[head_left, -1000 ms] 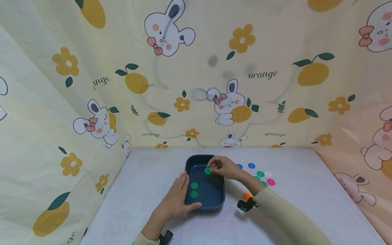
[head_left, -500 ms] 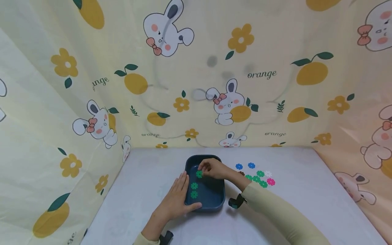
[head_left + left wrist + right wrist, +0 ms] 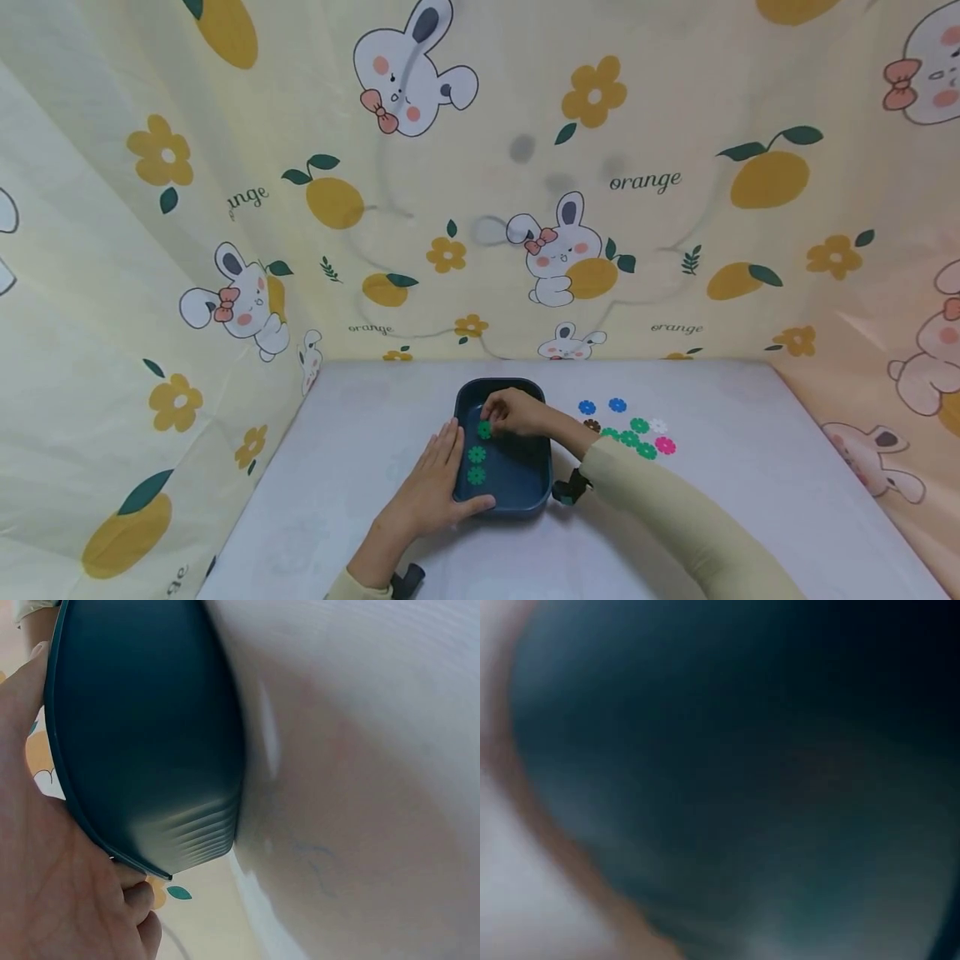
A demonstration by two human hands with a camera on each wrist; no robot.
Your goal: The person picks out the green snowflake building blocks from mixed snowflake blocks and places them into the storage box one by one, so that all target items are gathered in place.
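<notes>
A dark blue rectangular tray (image 3: 517, 479) stands on the table. My left hand (image 3: 426, 490) rests along its left side with straight fingers, the thumb lying over the near rim. In the left wrist view, the tray's outer wall (image 3: 150, 720) shows beside the palm. My right hand (image 3: 519, 412) is inside the tray and pinches a green flower-shaped disc (image 3: 484, 430) near the left wall. Closer to me lie a green disc (image 3: 477, 455) and another green disc (image 3: 476, 476), in line with the held one. The right wrist view is dark and blurred.
Right of the tray, several loose flower discs lie on the white table (image 3: 712, 500): blue (image 3: 617, 405), green (image 3: 639, 426), brown (image 3: 592, 426), white (image 3: 658, 426) and pink (image 3: 665, 446). A patterned curtain (image 3: 480, 167) surrounds the table's back and sides.
My right hand has carried the green disc left and slightly nearer, from the tray's far middle to its left wall. My left hand and the tray have stayed put.
</notes>
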